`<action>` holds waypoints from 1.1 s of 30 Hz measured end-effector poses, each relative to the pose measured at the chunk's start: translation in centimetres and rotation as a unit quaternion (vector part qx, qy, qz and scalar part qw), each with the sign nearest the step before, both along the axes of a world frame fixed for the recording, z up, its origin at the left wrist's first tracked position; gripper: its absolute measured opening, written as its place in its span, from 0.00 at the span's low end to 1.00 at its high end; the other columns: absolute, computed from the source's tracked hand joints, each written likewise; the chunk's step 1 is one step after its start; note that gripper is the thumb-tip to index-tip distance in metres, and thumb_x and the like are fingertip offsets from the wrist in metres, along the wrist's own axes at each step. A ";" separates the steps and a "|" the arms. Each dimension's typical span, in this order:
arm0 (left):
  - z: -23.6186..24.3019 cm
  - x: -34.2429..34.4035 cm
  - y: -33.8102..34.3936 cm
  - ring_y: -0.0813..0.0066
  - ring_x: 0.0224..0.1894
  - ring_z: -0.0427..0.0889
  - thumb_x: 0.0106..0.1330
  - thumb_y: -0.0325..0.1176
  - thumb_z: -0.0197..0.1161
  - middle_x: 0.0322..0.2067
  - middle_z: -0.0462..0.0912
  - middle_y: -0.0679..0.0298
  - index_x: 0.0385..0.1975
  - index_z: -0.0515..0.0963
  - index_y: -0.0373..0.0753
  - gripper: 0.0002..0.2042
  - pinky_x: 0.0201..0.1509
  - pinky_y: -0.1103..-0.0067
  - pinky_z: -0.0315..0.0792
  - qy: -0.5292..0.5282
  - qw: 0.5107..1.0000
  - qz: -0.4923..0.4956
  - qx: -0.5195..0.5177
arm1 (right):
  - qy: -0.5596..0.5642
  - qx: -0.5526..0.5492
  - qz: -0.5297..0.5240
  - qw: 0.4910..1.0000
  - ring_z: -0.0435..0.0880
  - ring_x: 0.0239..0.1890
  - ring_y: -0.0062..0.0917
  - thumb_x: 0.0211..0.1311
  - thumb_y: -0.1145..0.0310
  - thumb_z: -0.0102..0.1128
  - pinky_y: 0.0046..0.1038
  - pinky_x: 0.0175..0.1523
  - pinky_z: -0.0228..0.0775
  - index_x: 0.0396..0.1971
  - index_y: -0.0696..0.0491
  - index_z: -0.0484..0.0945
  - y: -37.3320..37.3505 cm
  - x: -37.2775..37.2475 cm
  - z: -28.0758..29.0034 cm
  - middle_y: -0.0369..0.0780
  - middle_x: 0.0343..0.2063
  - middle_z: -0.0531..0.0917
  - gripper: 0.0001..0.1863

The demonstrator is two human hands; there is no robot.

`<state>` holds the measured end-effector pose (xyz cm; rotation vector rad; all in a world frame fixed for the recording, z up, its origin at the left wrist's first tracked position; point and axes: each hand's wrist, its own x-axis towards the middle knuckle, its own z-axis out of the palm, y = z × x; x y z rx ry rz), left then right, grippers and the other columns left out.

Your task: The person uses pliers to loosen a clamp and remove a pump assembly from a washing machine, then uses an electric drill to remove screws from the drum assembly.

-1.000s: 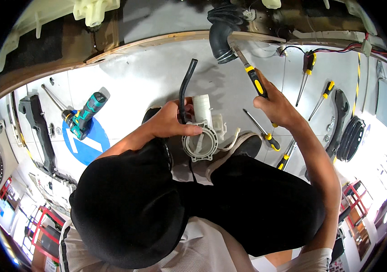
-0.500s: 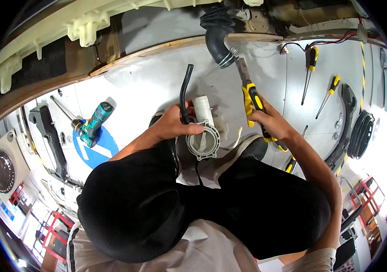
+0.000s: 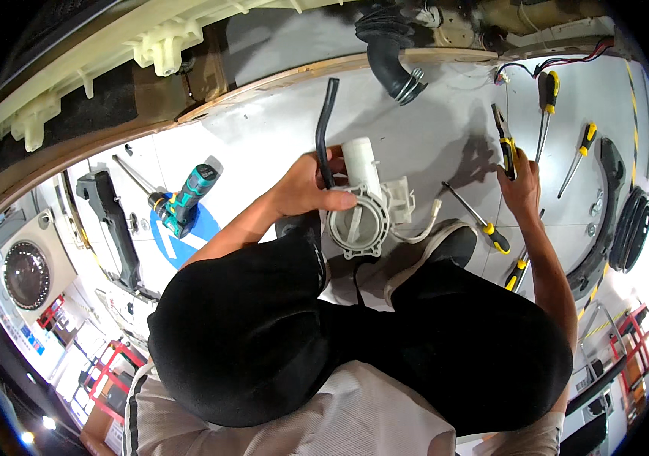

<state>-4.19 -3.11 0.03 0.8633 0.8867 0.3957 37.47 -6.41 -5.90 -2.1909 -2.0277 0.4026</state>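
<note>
Between my knees, my left hand [image 3: 311,188] is closed around a white plastic pump housing [image 3: 362,163] with a round ribbed ring, a wide spout and a side connector. Its thumb presses on the ring's upper edge. A thin black hose [image 3: 326,125] rises beside the spout, next to my fingers. Farther right, low over the floor, my right hand [image 3: 520,186] grips pliers [image 3: 506,148] with black and yellow handles, their jaws directed away from me. A screwdriver [image 3: 480,216] lies on the floor between the pump housing and my right hand.
A wide black corrugated hose [image 3: 391,64] with a wire clamp hangs from the machine ahead. More screwdrivers [image 3: 548,102] [image 3: 581,156] lie at the right, near a coiled black hose [image 3: 631,229]. A teal cordless drill [image 3: 190,199] and a dark bracket [image 3: 108,224] lie at the left.
My right hand has carried the pliers rightward, away from the wide hose's end, uncovering a screwdriver. My left hand keeps its hold on the pump housing. The whole view has shifted slightly.
</note>
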 end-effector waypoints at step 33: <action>11.4 2.3 5.8 0.54 0.63 0.58 0.40 0.22 0.70 0.61 0.59 0.57 0.61 0.60 0.45 0.42 0.63 0.65 0.59 0.080 0.861 -0.283 0.416 | 0.801 -0.245 -0.134 0.530 0.80 0.42 0.29 0.57 0.58 0.60 0.33 0.47 0.77 0.55 0.59 0.61 3.3 -8.9 9.5 0.44 0.44 0.76 0.31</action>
